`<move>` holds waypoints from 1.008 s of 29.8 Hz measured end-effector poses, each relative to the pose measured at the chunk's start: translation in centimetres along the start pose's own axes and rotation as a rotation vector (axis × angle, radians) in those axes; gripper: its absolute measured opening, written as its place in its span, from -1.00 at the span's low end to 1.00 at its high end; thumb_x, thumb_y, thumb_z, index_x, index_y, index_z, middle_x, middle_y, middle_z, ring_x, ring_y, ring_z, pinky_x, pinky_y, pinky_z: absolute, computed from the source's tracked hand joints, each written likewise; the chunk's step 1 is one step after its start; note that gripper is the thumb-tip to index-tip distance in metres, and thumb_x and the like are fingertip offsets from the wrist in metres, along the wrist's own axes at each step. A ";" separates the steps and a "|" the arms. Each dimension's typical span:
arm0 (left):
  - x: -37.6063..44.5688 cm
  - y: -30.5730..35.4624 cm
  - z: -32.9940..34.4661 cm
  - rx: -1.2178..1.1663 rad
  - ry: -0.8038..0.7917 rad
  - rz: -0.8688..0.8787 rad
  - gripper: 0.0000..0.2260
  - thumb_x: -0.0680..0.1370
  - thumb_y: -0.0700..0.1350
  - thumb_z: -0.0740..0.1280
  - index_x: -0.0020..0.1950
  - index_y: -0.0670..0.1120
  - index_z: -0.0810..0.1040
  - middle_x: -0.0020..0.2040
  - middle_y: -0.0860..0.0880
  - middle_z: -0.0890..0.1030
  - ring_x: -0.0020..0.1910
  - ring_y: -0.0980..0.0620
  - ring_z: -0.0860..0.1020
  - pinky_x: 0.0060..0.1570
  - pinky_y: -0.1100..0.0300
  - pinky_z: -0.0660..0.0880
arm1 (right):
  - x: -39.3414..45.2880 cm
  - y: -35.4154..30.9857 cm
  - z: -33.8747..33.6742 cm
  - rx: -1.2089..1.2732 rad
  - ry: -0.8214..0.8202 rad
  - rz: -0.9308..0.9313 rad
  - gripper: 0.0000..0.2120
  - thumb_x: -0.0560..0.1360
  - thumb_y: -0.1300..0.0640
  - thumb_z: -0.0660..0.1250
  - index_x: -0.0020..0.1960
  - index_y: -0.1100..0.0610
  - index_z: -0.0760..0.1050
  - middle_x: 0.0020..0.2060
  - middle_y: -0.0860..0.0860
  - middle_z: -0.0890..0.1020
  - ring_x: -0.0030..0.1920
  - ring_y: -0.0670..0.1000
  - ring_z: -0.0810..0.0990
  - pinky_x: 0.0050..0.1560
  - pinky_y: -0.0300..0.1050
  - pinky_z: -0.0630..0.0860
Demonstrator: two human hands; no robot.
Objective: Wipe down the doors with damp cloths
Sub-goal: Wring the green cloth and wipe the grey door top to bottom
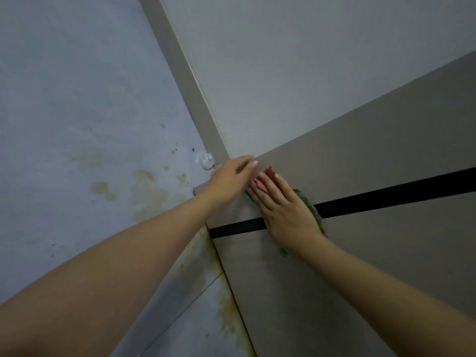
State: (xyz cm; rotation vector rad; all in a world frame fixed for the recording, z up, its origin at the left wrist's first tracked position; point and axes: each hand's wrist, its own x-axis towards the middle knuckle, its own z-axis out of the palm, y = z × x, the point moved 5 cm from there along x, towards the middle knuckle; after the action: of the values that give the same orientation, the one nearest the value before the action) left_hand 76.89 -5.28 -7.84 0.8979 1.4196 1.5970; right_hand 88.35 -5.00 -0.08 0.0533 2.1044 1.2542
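A grey-brown door [386, 155] with a black horizontal stripe [394, 193] fills the right side, seen from below near its top corner. My right hand [286, 210] lies flat with straight fingers, pressing a green and pink cloth [315, 212] against the door over the stripe. Most of the cloth is hidden under the palm; a pink part shows at the fingertips. My left hand [230, 180] rests on the door's top corner, fingers over the upper edge.
A door frame [188, 81] runs diagonally up to the left. The pale wall [77, 99] on the left has yellow-brown stains and a small white fitting [206, 161] beside the frame. Plain ceiling or wall [309, 60] lies above the door.
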 end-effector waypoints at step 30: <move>4.4 -0.4 -1.1 -0.239 -0.281 -0.105 -0.69 0.51 -0.03 0.40 0.22 -0.09 0.60 0.12 -0.04 0.65 0.13 0.05 0.59 0.25 0.14 0.47 | 9.7 -11.7 3.1 0.091 -0.083 -0.141 -0.43 0.64 0.04 -0.12 0.51 0.26 -0.27 0.54 0.11 -0.16 0.51 0.21 -0.24 0.41 0.12 -0.36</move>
State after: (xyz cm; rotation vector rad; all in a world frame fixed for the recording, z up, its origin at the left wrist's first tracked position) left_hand 74.07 -1.80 -8.33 0.8534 1.0394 1.4601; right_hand 86.07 -5.42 -15.45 -0.0031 2.0545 1.0559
